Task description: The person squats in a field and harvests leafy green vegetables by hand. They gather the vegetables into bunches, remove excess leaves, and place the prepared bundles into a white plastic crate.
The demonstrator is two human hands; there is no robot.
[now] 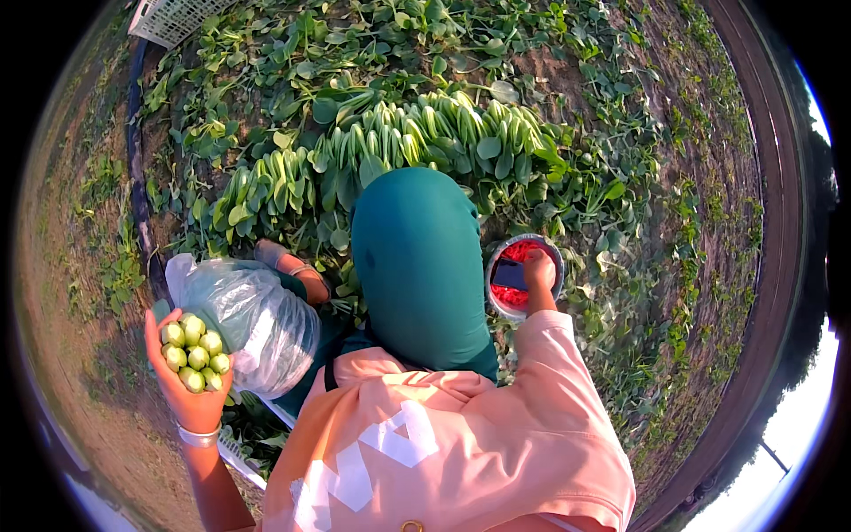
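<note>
At the left, my left hand (194, 399) is closed around a bunch of leafy greens (198, 358), their pale green stem bases facing up and their leaves hanging below. A clear plastic bag (272, 332) bulges just to the right of the bunch. On the other side of my knee, my right hand (540, 269) reaches into a round grey bucket (493, 308) holding red ties or bands (515, 297). A dark phone-like rectangle (510, 274) lies in the bucket beside my fingers; whether the fingers grip anything is hidden.
Cut leafy greens (405, 136) lie in a long row beyond my green-covered knee (419, 266). A white plastic crate (173, 23) stands at the top left, and another crate (243, 459) is partly under my left side. A dark hose or strip (137, 173) runs along the left.
</note>
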